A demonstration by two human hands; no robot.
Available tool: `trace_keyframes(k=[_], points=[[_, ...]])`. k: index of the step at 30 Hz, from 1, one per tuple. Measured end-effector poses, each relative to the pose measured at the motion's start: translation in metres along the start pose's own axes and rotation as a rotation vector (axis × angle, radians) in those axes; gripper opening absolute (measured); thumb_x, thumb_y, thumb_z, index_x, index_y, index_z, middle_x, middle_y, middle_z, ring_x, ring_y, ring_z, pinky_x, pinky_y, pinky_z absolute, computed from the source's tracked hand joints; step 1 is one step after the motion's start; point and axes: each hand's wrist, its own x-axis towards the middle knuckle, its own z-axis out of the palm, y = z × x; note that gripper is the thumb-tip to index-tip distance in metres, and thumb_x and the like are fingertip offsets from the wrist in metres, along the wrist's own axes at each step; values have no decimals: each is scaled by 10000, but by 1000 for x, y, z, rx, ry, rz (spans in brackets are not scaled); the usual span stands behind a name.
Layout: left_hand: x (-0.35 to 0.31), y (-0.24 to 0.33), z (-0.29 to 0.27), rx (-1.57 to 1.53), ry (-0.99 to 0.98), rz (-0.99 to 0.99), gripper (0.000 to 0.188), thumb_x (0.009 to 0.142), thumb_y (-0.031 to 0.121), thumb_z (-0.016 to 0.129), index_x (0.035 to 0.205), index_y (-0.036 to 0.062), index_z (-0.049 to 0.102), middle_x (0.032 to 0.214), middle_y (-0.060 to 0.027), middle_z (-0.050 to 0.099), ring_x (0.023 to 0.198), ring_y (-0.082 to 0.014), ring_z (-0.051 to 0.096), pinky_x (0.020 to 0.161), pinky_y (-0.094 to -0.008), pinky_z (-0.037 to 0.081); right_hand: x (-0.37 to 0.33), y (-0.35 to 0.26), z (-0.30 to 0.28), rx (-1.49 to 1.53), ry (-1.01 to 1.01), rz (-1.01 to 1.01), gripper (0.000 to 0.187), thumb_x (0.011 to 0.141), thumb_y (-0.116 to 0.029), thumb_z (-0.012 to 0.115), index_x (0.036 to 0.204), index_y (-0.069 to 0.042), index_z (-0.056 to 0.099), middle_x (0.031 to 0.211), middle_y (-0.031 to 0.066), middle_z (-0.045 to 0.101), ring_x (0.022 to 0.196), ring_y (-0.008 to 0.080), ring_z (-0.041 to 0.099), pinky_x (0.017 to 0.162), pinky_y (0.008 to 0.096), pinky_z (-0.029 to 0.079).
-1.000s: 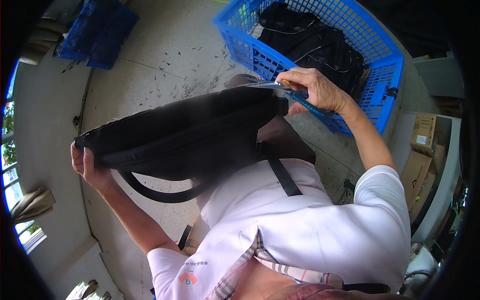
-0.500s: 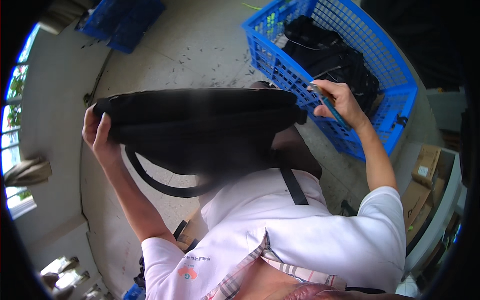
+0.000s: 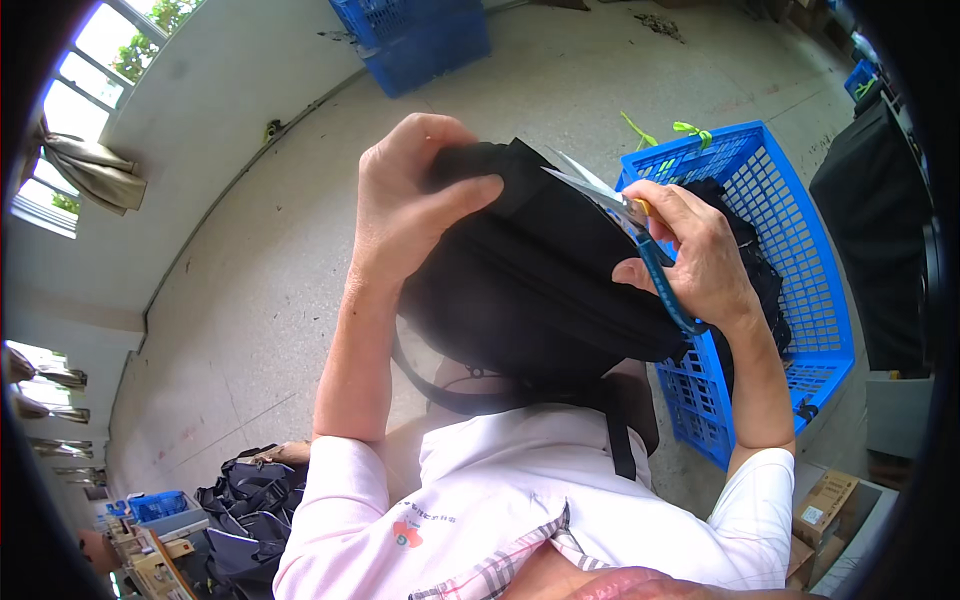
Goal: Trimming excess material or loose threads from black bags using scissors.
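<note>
A black bag [image 3: 540, 270] with straps lies across my lap, its upper edge raised in front of me. My left hand [image 3: 405, 200] grips the bag's upper left corner, thumb on the near side and fingers behind. My right hand [image 3: 700, 250] holds a pair of scissors [image 3: 657, 275] with a blue handle and some orange near the pivot. The two blades are spread and point to the upper left, beside the bag's top edge. Whether they touch the fabric I cannot tell.
To the right stands a blue plastic basket [image 3: 815, 240] with black bags in it. Blue crates [image 3: 425, 50] are by the wall at the far left. Several black bags [image 3: 255, 505] are heaped at lower left. Cardboard boxes [image 3: 825, 500] sit at lower right.
My left hand has moved right and up, turning the bag so it slants. The scissors have come close to the bag's edge, and their blades now show spread. My view has shifted.
</note>
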Motion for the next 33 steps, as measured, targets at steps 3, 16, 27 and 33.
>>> trace_keyframes(k=[3, 16, 27, 33], points=[[-3, -1, -4, -19, 14, -18, 282, 601, 0, 720, 840, 1, 571, 751, -45, 596, 703, -102, 560, 651, -220, 457, 8, -6, 4, -49, -4, -31, 585, 628, -509, 716, 956, -50, 558, 668, 65, 511, 581, 171, 500, 535, 307, 419], [-5, -10, -11, -141, 1, -23, 276, 622, 7, 734, 831, 6, 554, 752, -37, 589, 703, -92, 551, 651, -213, 447, 13, -14, 10, 16, -50, -34, 498, 661, -421, 729, 909, -21, 567, 563, 78, 494, 498, 159, 488, 463, 289, 397], [-4, -13, -6, -97, -50, 0, 308, 628, 57, 760, 842, 6, 545, 762, -18, 570, 735, -90, 530, 680, -215, 429, 17, -17, 11, 62, -64, -17, 554, 657, -455, 724, 923, -3, 547, 606, 86, 501, 520, 166, 482, 469, 284, 407], [0, -15, -3, -92, -74, 28, 323, 629, 58, 759, 862, 8, 542, 785, -29, 571, 747, -102, 538, 700, -223, 434, 11, -10, 10, 45, -45, -33, 520, 677, -436, 715, 916, -7, 544, 638, 96, 530, 492, 159, 465, 459, 270, 401]])
